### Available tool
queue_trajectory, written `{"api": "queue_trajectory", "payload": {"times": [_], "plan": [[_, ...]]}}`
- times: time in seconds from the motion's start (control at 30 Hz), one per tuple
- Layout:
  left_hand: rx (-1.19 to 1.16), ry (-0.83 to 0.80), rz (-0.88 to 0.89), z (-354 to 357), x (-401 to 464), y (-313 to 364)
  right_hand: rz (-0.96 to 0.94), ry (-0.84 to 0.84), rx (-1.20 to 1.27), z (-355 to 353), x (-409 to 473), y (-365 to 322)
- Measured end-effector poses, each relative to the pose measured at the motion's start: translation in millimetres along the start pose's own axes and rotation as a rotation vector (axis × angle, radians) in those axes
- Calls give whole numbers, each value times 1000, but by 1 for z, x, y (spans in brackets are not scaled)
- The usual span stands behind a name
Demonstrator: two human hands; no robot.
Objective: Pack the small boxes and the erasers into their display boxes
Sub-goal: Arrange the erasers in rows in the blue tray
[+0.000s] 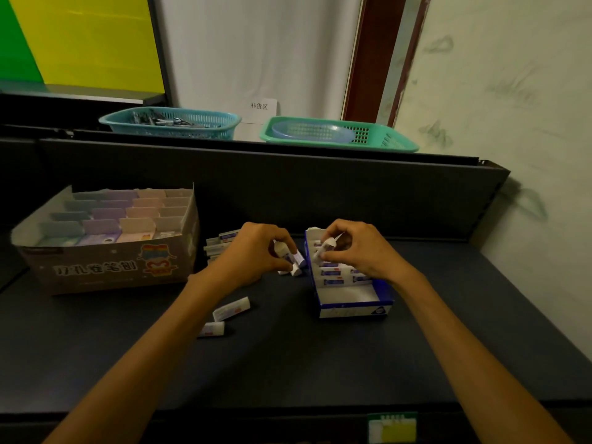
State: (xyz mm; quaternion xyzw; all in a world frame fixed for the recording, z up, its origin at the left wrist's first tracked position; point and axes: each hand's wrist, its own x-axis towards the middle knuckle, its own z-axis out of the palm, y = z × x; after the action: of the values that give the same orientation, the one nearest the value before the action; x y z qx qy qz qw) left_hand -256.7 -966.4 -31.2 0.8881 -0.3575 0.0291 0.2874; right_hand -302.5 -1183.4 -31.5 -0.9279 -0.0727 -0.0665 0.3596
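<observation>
A blue and white eraser display box (355,307) stands on the dark table, partly filled with white erasers at its far end. My right hand (358,248) hovers over its far end and pinches one eraser (326,246) tilted above the rows. My left hand (256,251), just left of that box, grips another eraser (288,253). Two loose erasers (231,309) lie nearer to me, and a small stack (217,246) sits behind my left hand. At the left stands a grey cardboard display box (109,264) filled with rows of pastel small boxes.
A dark partition wall (288,187) rises behind the table. On the ledge above it sit a blue basket (169,123) with dark items and a green basket (339,134) with a lid. A pale wall closes the right side.
</observation>
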Motion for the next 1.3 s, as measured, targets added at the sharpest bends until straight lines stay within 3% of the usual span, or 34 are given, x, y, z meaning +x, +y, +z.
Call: {"api": "queue_trajectory", "payload": {"times": [0.23,0.83,1.1,1.3], "plan": [[30,4,42,11,11,15,35,-31,129,-20,-14,21],[129,-56,38,40,24,43,-5,-22,14,-43,-36,52],[33,-46,-9,54,25,50,-23,-38,21,-41,-37,60],[126,-88,-2,61,23,56,-62,-89,-80,-38,-36,57]]}}
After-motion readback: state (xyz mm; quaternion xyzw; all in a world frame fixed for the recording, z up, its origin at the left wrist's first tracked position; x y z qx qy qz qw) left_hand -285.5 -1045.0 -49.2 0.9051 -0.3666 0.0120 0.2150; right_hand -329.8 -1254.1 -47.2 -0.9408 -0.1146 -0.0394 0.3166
